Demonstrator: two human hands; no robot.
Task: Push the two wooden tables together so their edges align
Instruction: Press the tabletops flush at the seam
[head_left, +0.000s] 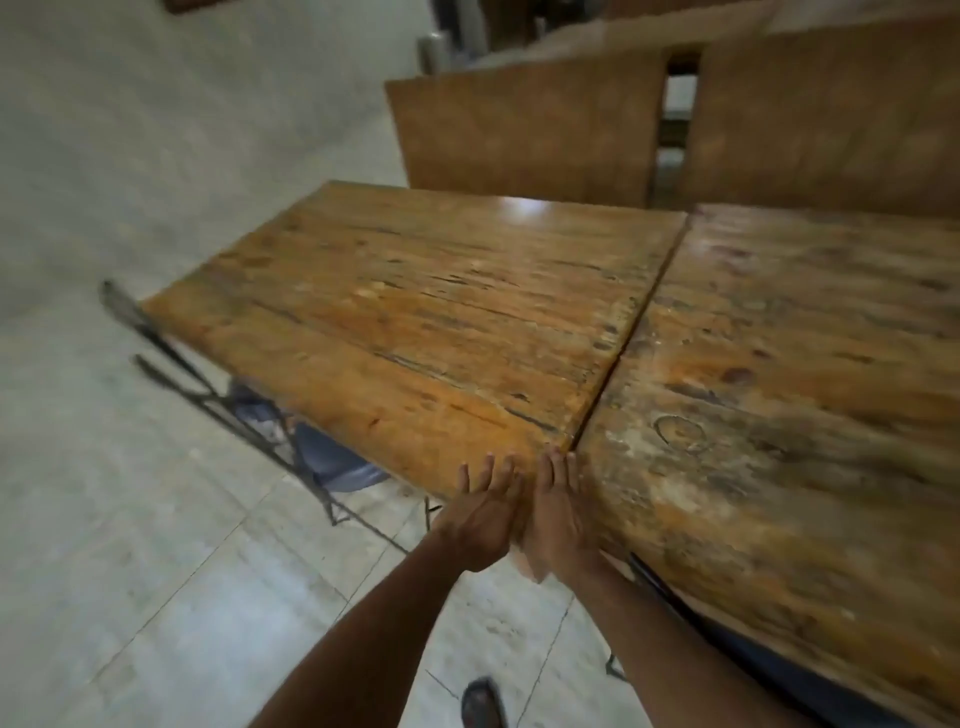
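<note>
Looking nearly done: left table and right table sit butted with a thin seam, your left hand and right hand flat, open, gripping nothing, at the near corners; check near-edge flushness.

No legible text, labels, brands, numbers or signs anywhere in view. Frame is motion-blurred throughout.
</note>
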